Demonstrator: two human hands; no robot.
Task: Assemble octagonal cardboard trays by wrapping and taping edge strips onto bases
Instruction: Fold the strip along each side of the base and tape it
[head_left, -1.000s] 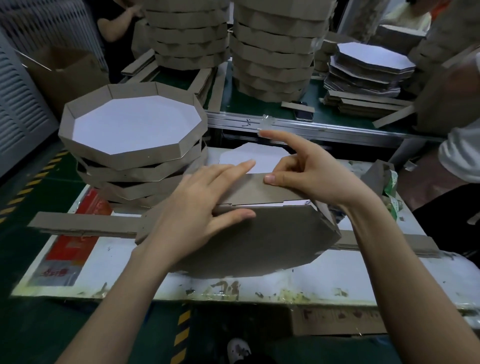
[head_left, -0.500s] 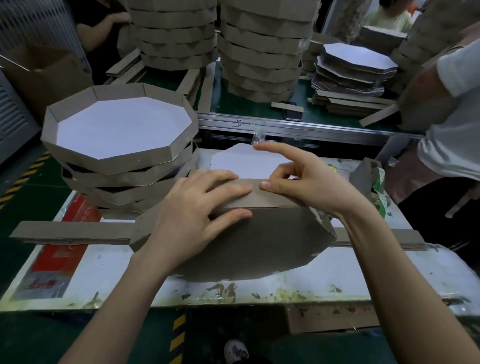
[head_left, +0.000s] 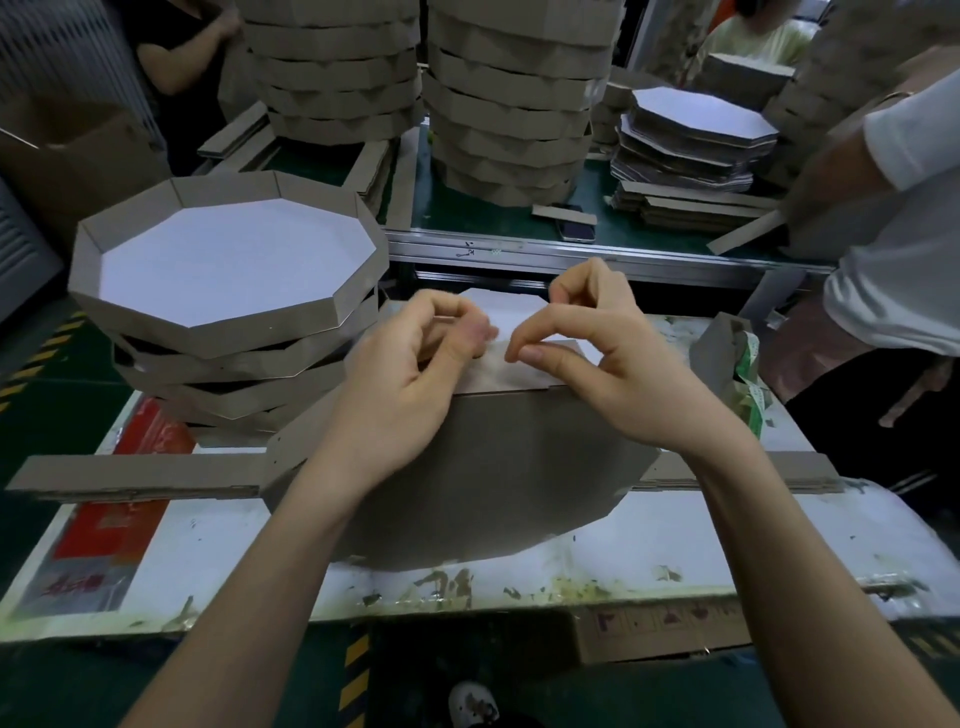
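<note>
A half-built octagonal tray (head_left: 493, 467) stands tilted on the white table (head_left: 260, 545), brown underside toward me and a sliver of white base (head_left: 493, 301) showing behind. The edge strip (head_left: 524, 371) is folded along its top side. My left hand (head_left: 405, 384) hovers over the strip's left part with fingers curled against the thumb. My right hand (head_left: 608, 364) pinches thumb to index just above the strip. A small piece of clear tape seems held between the two pinches, though it is barely visible. Loose flat strips (head_left: 130, 473) lie under the tray.
A stack of finished trays (head_left: 228, 260) sits at my left. Tall tray stacks (head_left: 509, 104) and a pile of white bases (head_left: 696, 130) fill the green bench behind, beside a phone (head_left: 576, 228). A person (head_left: 893, 260) stands at right; crumpled cardboard (head_left: 727, 353) lies nearby.
My left hand lifted off the strip and curled into a pinch. My right index finger, stretched out before, bent down to meet the thumb, and both hands came together over the top edge.
</note>
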